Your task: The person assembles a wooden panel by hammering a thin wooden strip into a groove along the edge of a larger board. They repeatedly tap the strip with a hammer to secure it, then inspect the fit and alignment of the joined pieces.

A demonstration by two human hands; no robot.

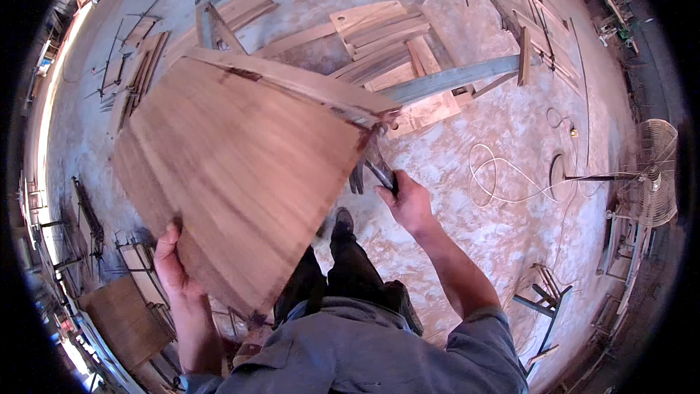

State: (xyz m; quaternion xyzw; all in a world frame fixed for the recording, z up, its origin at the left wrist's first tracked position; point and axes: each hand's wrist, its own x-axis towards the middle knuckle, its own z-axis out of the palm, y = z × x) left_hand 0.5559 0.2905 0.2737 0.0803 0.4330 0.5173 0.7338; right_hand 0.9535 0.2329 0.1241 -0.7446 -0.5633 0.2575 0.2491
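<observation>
A wide wooden panel (240, 168), made of joined boards, is tilted up in front of me. My left hand (177, 266) grips its lower left edge, thumb over the face and the other fingers mostly hidden. A narrow wooden strip (292, 82) runs along the panel's far edge, with dark marks on the wood there. Near the right corner my right hand (407, 201) is closed round the dark handle of what looks like a claw hammer (379, 166). Two metal prongs show beside the handle, just under the panel's corner, and part of the tool is hidden.
Beyond the panel, several boards (383, 29) lie across a frame with a grey beam (456, 79). A standing fan (656, 175) is at the right, its white cable (496, 175) looped on the floor. A metal stand (543, 303) is at the lower right, a brown board (127, 321) at the lower left.
</observation>
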